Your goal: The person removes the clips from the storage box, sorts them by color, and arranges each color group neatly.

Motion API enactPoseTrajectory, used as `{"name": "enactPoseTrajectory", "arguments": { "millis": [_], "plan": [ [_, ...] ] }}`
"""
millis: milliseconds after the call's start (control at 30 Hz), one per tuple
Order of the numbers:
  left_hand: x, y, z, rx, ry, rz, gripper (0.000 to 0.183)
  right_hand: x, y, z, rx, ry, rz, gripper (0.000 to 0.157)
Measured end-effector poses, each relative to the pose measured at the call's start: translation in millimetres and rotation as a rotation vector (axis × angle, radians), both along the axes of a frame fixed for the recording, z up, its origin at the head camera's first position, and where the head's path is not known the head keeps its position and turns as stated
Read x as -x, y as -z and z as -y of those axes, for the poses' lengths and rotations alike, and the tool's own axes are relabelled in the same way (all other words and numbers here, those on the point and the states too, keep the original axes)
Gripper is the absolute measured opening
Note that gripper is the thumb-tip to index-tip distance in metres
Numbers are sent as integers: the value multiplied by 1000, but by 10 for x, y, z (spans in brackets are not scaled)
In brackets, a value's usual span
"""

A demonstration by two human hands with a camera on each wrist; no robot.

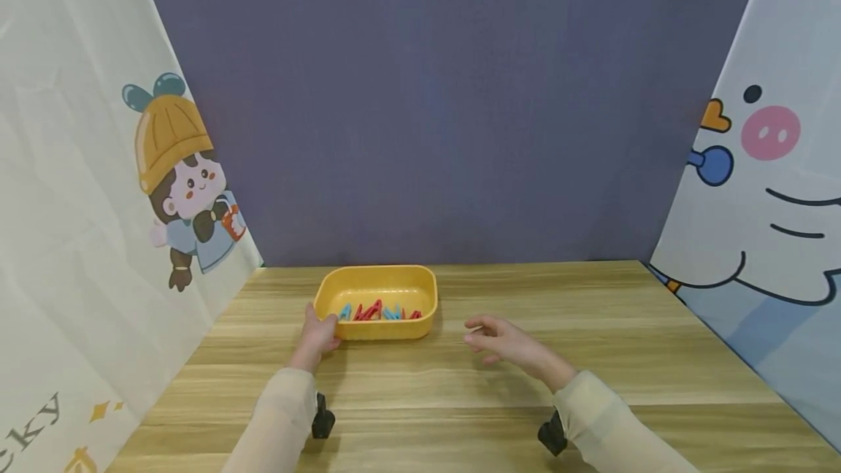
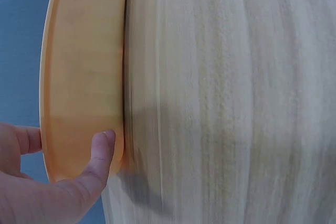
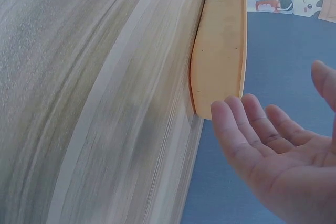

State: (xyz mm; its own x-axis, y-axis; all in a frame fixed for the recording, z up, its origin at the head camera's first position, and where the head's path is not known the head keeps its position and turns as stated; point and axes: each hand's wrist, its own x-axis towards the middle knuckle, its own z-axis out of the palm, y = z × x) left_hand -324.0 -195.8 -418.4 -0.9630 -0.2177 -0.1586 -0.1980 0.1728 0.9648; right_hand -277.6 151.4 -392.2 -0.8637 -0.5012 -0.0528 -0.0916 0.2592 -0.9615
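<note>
A yellow plastic basin (image 1: 388, 330) with rounded corners sits toward the back of the wooden table. Inside it lie several small red clothespins (image 1: 369, 310) and blue clothespins (image 1: 392, 313). My left hand (image 1: 318, 334) grips the basin's near left corner. In the left wrist view the thumb (image 2: 103, 153) presses the outer wall while the fingers reach over the rim. My right hand (image 1: 509, 345) hovers to the right of the basin, its fingers relaxed and holding nothing. The right wrist view shows its palm facing up, fingers loosely bent.
The wooden table (image 1: 591, 327) runs back to a dark blue-grey panel (image 1: 420, 108). White sheets with cartoon prints stand along the left and right sides. A small black device (image 1: 323, 417) sits at the left wrist, another black device (image 1: 553, 434) at the right.
</note>
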Motion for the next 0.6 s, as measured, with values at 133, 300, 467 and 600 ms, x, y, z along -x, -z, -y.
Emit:
{"name": "enactPoseTrajectory", "arguments": {
  "millis": [133, 300, 467, 600],
  "plan": [
    [-18, 4, 13, -3, 5, -2, 74, -9, 0, 14, 0, 6, 11, 57],
    [-23, 19, 28, 3, 3, -10, 73, -17, 0, 24, 6, 1, 16, 58],
    [-35, 38, 40, 25, 3, -23, 73, -14, 12, 35, 25, -5, 20, 58],
    [-62, 42, 48, 18, 2, -25, 73, -12, 18, 42, 31, -5, 22, 57]
  ]
}}
